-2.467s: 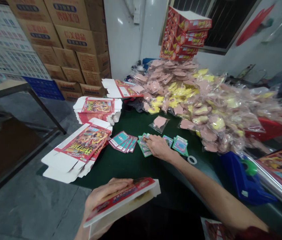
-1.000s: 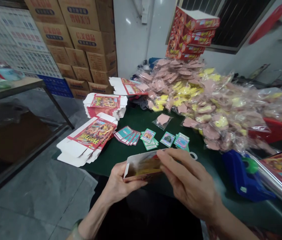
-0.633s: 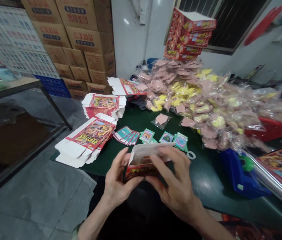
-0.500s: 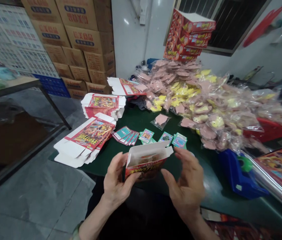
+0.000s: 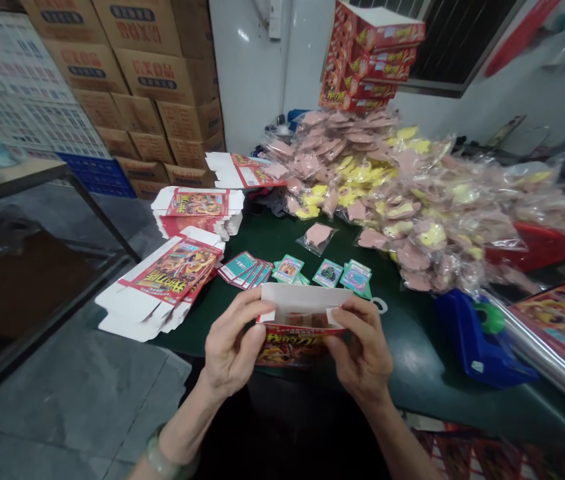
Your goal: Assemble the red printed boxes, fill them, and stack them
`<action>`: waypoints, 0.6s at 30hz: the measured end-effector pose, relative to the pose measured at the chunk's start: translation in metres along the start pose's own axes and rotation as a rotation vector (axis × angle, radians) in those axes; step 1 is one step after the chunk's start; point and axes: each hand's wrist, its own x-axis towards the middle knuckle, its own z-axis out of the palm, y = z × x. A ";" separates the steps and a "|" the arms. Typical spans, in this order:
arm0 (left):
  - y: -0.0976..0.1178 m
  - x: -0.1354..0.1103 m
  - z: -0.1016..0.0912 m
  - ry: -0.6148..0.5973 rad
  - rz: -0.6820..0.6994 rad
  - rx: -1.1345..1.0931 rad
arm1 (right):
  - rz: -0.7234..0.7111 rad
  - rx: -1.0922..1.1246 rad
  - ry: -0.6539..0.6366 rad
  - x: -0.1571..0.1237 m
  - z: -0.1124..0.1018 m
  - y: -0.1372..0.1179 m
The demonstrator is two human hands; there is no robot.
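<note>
- Printed red carton, open end up, above the green tabletop
- Left hand, right hand: fingers gripping carton
- Printed cards on tabletop
- Bagged pink-and-yellow pieces beyond
- Stacked cardboard cartons along wall

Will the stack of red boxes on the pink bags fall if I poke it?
Probably. The stack of red boxes looks tippy: its layers sit crooked. It seems to rest on shiny plastic bags, which could slide. They look like thin card, so probably light.
</note>
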 end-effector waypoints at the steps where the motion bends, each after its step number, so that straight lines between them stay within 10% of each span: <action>1: 0.001 0.002 -0.001 0.013 -0.033 -0.005 | -0.015 0.000 -0.006 0.002 -0.003 -0.002; 10: 0.001 0.008 0.008 0.111 -0.316 -0.523 | 0.264 0.261 0.050 0.014 -0.006 -0.028; 18: -0.002 0.010 0.003 -0.010 -0.350 -0.662 | 0.126 0.142 -0.143 0.007 -0.019 -0.037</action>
